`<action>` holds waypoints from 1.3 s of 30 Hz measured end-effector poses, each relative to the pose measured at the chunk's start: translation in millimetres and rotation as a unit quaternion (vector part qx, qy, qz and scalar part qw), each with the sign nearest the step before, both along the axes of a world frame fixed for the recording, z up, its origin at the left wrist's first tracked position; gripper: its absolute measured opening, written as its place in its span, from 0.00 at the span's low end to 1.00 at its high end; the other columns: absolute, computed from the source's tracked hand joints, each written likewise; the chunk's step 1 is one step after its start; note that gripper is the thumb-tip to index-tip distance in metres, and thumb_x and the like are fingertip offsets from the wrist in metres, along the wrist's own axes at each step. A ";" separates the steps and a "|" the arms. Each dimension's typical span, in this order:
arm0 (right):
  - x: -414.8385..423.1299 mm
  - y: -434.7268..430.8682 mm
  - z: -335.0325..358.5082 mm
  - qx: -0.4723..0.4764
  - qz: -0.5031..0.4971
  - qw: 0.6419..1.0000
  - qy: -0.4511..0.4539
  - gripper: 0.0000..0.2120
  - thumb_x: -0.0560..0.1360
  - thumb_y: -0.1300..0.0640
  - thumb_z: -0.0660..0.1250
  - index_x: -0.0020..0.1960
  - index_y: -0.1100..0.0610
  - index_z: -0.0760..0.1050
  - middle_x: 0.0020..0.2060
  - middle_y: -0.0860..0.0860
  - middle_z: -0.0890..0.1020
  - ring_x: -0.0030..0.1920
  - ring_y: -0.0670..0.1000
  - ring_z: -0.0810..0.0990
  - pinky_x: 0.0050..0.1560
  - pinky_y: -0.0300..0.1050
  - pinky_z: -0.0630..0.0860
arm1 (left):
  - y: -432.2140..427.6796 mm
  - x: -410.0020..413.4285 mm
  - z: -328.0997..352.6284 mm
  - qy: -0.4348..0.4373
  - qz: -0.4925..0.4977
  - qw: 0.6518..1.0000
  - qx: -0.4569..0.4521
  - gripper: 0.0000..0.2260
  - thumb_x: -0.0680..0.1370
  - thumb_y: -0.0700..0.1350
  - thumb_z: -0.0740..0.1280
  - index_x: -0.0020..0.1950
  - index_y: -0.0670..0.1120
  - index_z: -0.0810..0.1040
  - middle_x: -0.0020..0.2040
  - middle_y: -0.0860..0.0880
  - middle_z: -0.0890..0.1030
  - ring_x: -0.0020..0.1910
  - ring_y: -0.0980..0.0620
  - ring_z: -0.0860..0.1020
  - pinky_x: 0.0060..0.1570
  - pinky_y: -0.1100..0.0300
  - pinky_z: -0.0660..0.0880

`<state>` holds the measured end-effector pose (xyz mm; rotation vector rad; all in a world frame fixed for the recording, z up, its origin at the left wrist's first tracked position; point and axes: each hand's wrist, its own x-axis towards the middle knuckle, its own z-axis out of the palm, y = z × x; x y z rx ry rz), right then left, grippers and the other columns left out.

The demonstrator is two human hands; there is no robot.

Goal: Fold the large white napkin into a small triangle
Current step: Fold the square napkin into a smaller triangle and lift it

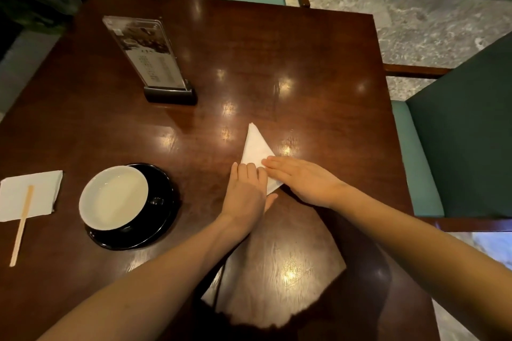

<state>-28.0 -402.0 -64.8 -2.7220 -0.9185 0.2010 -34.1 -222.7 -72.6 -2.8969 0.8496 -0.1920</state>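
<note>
The white napkin (256, 148) lies folded as a small triangle on the dark wooden table (304, 63), its tip pointing away from me. My left hand (245, 194) rests flat on its near left part, fingers together. My right hand (302, 180) lies palm down across its near right part, fingers stretched toward the left. Both hands press the napkin against the table; neither grips it. The napkin's near corner shows between the two hands.
A white cup on a black saucer (130, 205) stands to the left. Further left a wooden stirrer (22, 224) rests on a small white napkin (30, 194). A menu stand (155, 61) is at the back left. Green chairs (454, 130) stand right and behind.
</note>
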 end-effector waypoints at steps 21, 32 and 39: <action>11.5 49.9 -7.7 0.045 -0.317 0.946 0.037 0.15 0.78 0.59 0.59 0.64 0.58 0.71 0.57 0.55 0.75 0.56 0.57 0.72 0.55 0.49 0.68 | 31.7 1.5 4.6 0.245 0.249 0.834 -0.428 0.17 0.76 0.42 0.65 0.65 0.43 0.72 0.57 0.47 0.76 0.57 0.49 0.72 0.52 0.64 0.65; -33.6 53.6 -30.3 -0.048 -0.236 0.971 -0.003 0.28 0.80 0.44 0.46 0.75 0.57 0.55 0.75 0.53 0.59 0.75 0.52 0.57 0.75 0.51 0.49 | 40.0 -27.3 -26.9 0.151 0.078 0.974 -0.148 0.24 0.80 0.50 0.48 0.74 0.41 0.60 0.75 0.43 0.61 0.74 0.46 0.59 0.70 0.43 0.59; -58.4 35.7 -31.7 -0.019 -0.306 0.952 -0.008 0.26 0.80 0.47 0.47 0.75 0.57 0.56 0.74 0.53 0.62 0.75 0.51 0.56 0.74 0.51 0.45 | 36.8 -11.1 -10.6 0.200 0.135 0.933 -0.269 0.29 0.77 0.56 0.51 0.74 0.43 0.58 0.69 0.46 0.68 0.69 0.48 0.61 0.68 0.54 0.52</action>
